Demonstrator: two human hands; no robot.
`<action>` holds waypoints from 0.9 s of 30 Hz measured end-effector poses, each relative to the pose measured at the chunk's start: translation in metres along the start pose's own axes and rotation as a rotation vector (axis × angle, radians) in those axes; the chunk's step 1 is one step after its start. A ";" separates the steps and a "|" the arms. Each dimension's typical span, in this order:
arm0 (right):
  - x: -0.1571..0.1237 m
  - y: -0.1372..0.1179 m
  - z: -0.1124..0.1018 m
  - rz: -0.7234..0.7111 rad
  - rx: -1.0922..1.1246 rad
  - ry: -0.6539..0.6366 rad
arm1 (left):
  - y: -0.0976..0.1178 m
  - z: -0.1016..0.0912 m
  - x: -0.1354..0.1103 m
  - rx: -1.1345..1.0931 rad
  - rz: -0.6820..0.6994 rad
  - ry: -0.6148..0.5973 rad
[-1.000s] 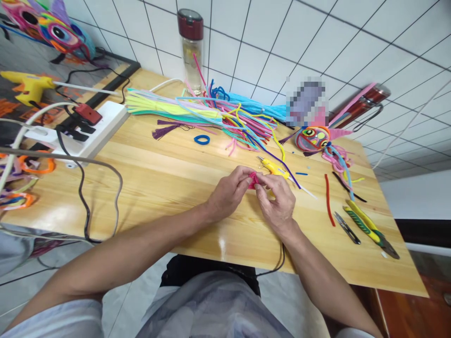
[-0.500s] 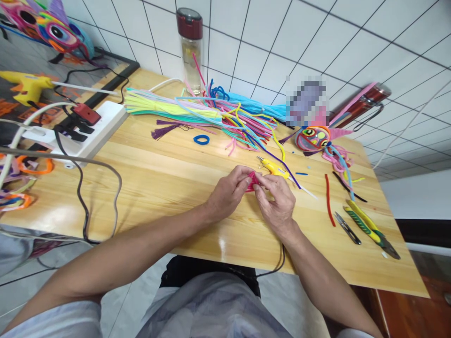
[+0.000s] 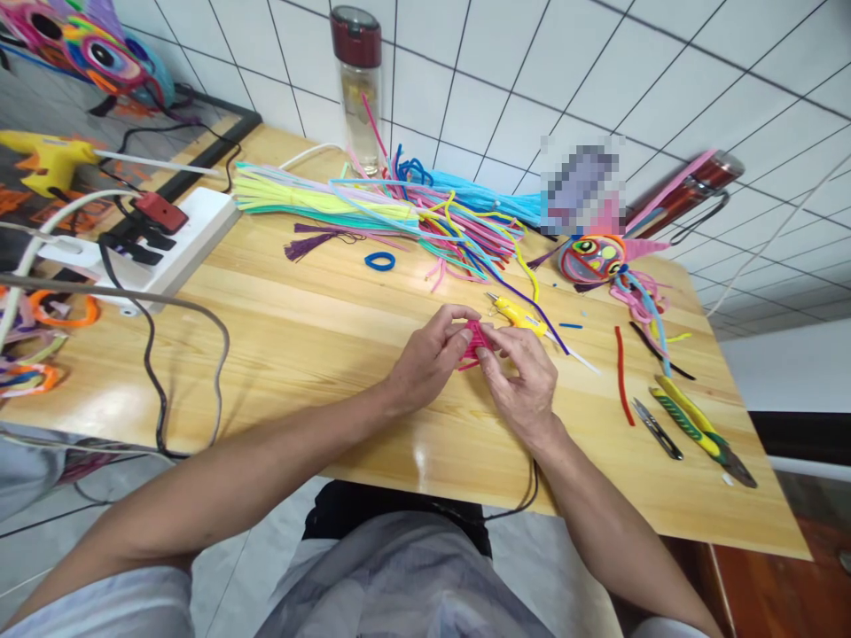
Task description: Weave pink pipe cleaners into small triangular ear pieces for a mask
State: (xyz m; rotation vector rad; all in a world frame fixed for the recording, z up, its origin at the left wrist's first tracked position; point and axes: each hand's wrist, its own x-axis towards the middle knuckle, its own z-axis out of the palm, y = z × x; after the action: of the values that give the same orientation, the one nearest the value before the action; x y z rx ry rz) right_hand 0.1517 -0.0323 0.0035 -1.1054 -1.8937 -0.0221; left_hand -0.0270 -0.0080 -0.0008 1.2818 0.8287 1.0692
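Observation:
Between my two hands is a small piece of bent pink pipe cleaner (image 3: pixel 474 340), held above the wooden table. My left hand (image 3: pixel 432 356) pinches its left side with thumb and fingers. On the other side, my right hand (image 3: pixel 522 377) grips it between thumb and fingertips, which partly cover it. Just beyond my right hand lies a yellow glue gun (image 3: pixel 515 314), its nozzle pointing up and left. A dark blue pipe cleaner (image 3: pixel 542 312) runs over the table beside it. Farther back lies a blue pipe-cleaner ring (image 3: pixel 379 261).
Bundles of coloured pipe cleaners (image 3: pixel 332 199) lie along the back, by a glass bottle (image 3: pixel 357 89). At right are a colourful mask-like figure (image 3: pixel 591 259), small snips (image 3: pixel 657 428) and yellow-green pliers (image 3: pixel 705 434). A power strip (image 3: pixel 199 235) with cables and another glue gun (image 3: pixel 50 159) are at left.
My left fingers have shifted slightly up and left, so more of the pink piece shows between my hands. My right hand has barely moved.

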 end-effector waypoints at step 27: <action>-0.007 0.006 0.013 0.043 -0.055 -0.128 | -0.009 0.000 0.017 -0.288 -0.219 0.114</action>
State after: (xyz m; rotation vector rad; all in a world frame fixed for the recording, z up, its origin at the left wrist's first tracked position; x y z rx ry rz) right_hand 0.1484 -0.0283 -0.0115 -1.2089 -1.9923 0.0213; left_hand -0.0198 0.0084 -0.0086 0.8747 0.8451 1.0489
